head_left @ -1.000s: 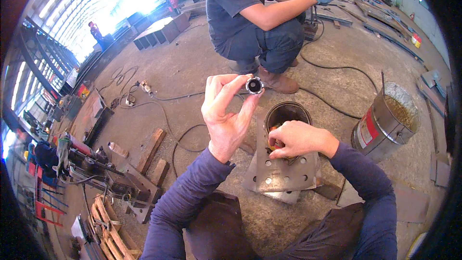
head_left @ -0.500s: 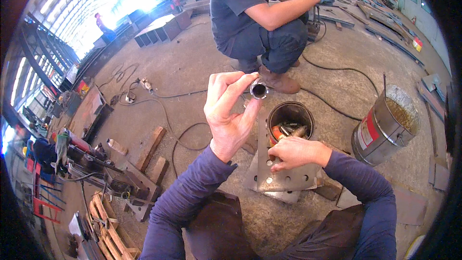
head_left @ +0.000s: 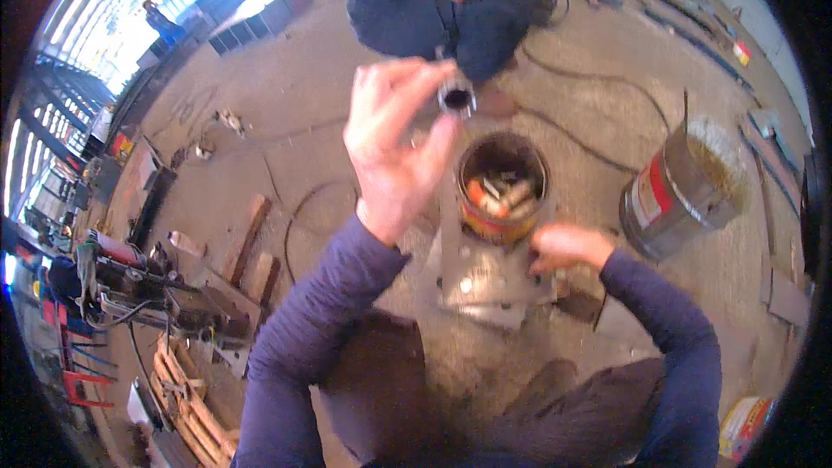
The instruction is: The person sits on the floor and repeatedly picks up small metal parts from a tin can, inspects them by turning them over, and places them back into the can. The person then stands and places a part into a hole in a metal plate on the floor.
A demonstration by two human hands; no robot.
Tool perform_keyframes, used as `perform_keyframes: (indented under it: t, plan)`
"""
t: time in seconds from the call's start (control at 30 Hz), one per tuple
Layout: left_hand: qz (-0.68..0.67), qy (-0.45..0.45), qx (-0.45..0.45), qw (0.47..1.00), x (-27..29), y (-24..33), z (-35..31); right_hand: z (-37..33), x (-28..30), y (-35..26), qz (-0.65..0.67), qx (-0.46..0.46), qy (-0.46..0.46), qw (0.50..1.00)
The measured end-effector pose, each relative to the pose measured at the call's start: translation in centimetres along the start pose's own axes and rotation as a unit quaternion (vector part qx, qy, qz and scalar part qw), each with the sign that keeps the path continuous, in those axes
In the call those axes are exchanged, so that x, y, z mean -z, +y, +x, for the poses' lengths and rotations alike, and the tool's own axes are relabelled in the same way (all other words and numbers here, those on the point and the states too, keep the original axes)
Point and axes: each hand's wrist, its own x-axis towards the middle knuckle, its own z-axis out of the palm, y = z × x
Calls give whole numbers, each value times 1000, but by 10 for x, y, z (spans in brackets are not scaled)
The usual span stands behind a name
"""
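My left hand (head_left: 390, 139) is raised, pinching a short hollow metal cutter (head_left: 457, 97) with a notched rim between thumb and fingers. Its dark open end faces me. Below and to the right, a round metal can (head_left: 496, 227) holds several metal pieces and something orange (head_left: 475, 191). The can stands on a steel plate (head_left: 472, 264) with holes. Beside the can's near right side is my right hand (head_left: 570, 245), apart from its contents. Motion blurs its fingers, so I cannot see whether they hold anything.
A co-worker (head_left: 451, 22) crouches just beyond my left hand. A larger metal bucket (head_left: 659, 208) stands at the right. Cables (head_left: 589, 147) run across the floor. Wood blocks (head_left: 250, 238), a tool on a stand (head_left: 186, 303) and a wooden pallet (head_left: 186, 403) lie at the left.
My right hand has come out of the can and moved right, beside it. My left hand still holds the cutter up. The whole view has tilted down, shifting everything upward.
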Motion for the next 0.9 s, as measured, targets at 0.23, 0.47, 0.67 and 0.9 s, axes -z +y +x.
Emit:
perform_keyframes:
  t: [0.23, 0.47, 0.67, 0.9]
  plan:
    - [-55, 33, -47, 997, -14, -20, -12, 13, -37, 47, 12, -39, 169, 985]
    - [-23, 12, 16, 1000, -18, 5, -10, 17, -63, 42, -23, 66, 296, 953]
    - [-2, 27, 15, 1000, -19, 5, -10, 37, -74, 12, -135, 98, 298, 940]
    - [-54, -11, 65, 996, -6, -8, -16, 51, -82, 4, -134, 109, 304, 937]
